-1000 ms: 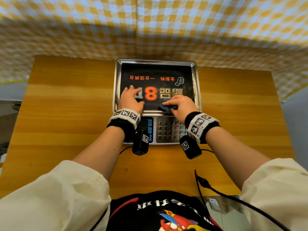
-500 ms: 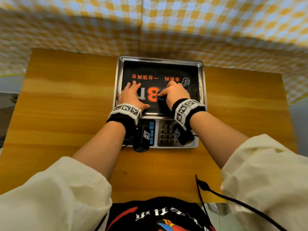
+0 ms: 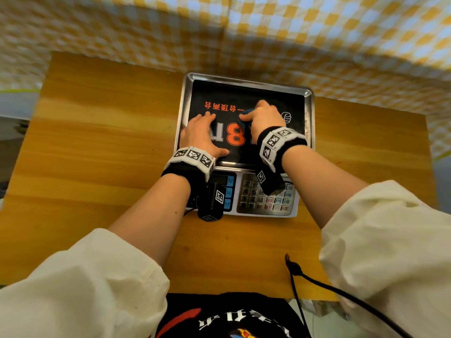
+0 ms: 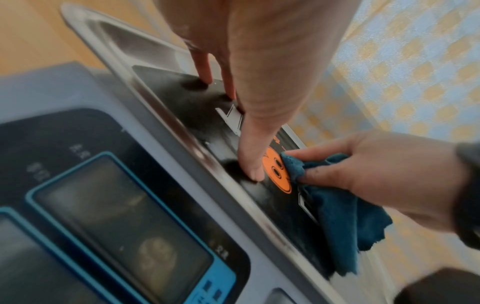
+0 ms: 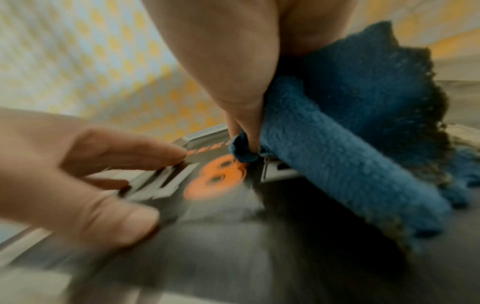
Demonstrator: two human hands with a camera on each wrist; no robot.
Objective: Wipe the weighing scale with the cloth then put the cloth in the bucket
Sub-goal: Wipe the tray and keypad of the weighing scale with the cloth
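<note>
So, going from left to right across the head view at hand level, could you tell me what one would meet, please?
Bare wooden table → left hand flat on the weighing scale → orange 8 → right hand holding the blue cloth → table again.

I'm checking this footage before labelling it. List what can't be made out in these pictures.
- Bucket: in no view, so where it stands is unknown.
- Cloth: in the head view the right hand covers most of it.
- Keypad: head view, key labels too small; the right wrist camera covers part.
- Display: left wrist view, blurred, no reading legible.
- Platter surface: right wrist view, motion blur; cleanliness cannot be judged.
</note>
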